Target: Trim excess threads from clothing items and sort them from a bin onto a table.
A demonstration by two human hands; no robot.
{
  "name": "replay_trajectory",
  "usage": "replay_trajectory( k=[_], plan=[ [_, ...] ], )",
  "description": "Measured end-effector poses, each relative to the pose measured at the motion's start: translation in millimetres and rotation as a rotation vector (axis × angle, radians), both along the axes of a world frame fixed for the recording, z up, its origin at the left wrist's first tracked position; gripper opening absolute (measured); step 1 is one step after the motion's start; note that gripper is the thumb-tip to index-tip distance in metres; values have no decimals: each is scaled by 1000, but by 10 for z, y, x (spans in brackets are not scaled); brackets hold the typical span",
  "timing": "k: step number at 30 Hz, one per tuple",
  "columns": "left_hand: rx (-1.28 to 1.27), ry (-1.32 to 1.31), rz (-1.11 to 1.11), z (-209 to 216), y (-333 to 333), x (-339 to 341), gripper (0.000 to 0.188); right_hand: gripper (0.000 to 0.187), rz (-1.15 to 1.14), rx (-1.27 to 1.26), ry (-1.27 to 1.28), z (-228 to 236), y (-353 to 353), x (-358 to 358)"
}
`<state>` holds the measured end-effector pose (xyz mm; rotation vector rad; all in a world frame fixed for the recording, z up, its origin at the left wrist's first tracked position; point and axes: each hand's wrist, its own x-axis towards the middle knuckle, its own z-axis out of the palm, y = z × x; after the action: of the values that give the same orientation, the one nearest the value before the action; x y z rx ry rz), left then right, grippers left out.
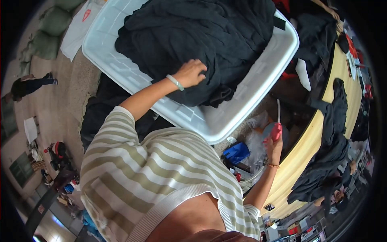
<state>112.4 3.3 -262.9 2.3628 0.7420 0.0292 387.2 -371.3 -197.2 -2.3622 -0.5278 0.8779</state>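
A heap of black cloth (161,40) fills much of a large white plastic bin (137,76) in front of me. My left hand (192,73) is over the near side of the heap, fingers loosely bent with a gap between thumb and forefinger; nothing shows in them. Off to the right, outside the bin, my right hand (275,146) is closed around a red air blow gun (275,131). Its long thin nozzle points away from me. A pale hose (254,176) runs below, near my right wrist.
Clear plastic bags (256,151) and a blue dustpan-like piece (237,153) lie low beside the bin. A wooden table (300,155) with black garments (324,165) curves along the right. Another person's hand (333,14) shows at the top right; a person (30,85) is at the far left.
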Motion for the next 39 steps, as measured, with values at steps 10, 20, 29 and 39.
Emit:
replay_trajectory(
  k=[10, 20, 29, 39],
  plan=[
    [450, 35, -182, -632, 1481, 177, 68, 47, 439, -46, -2, 153, 1766, -883],
    [169, -154, -351, -606, 1102, -568, 16, 45, 570, -75, 22, -70, 2464, -1140],
    [212, -370, 87, -716, 1943, -697, 48, 43, 634, -67, -75, -162, 2771, -1260],
    [396, 125, 82, -853, 3361, -76, 105, 42, 573, -92, -69, -166, 2642, -1403]
  ],
)
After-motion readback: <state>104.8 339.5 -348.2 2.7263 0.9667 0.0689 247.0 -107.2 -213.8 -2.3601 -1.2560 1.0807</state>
